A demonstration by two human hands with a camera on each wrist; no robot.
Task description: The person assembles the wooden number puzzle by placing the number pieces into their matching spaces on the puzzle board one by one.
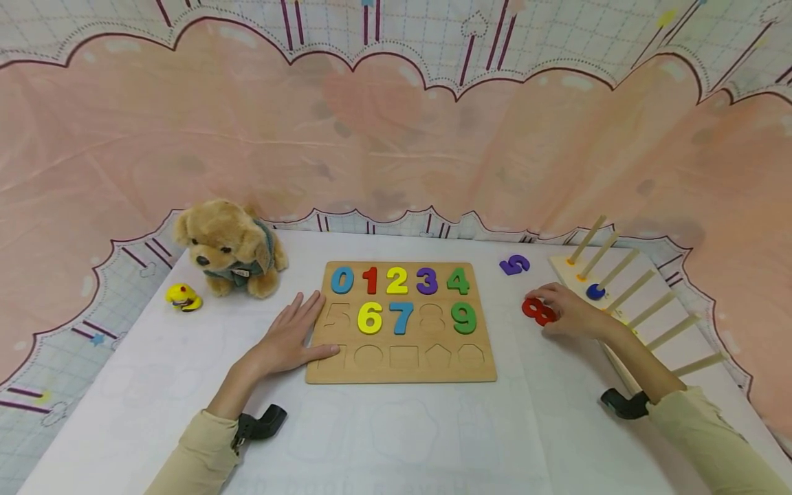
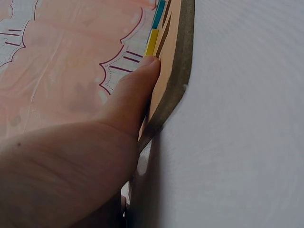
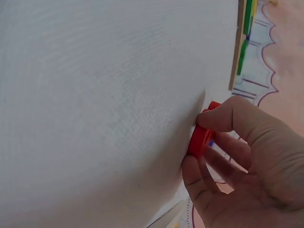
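Observation:
A wooden number puzzle board (image 1: 402, 371) lies mid-table with coloured digits in its upper two rows. The slots shaped like 5 and 8 show bare wood, as does the bottom row of shapes. My left hand (image 1: 287, 338) rests with spread fingers on the board's left edge, its thumb (image 2: 142, 71) on top. Right of the board, my right hand (image 1: 572, 313) pinches a red number 8 (image 1: 538, 311) between thumb and fingers. In the right wrist view the red piece (image 3: 202, 135) is at the white tabletop. A purple number 5 (image 1: 515, 265) lies behind it.
A wooden peg stand (image 1: 562, 267) with upright rods and a blue bead (image 1: 595, 292) stands at the right, under my right forearm. At the back left sit a plush dog (image 1: 229, 251) and a small yellow toy (image 1: 183, 297). A patterned curtain (image 1: 396, 151) hangs behind the table.

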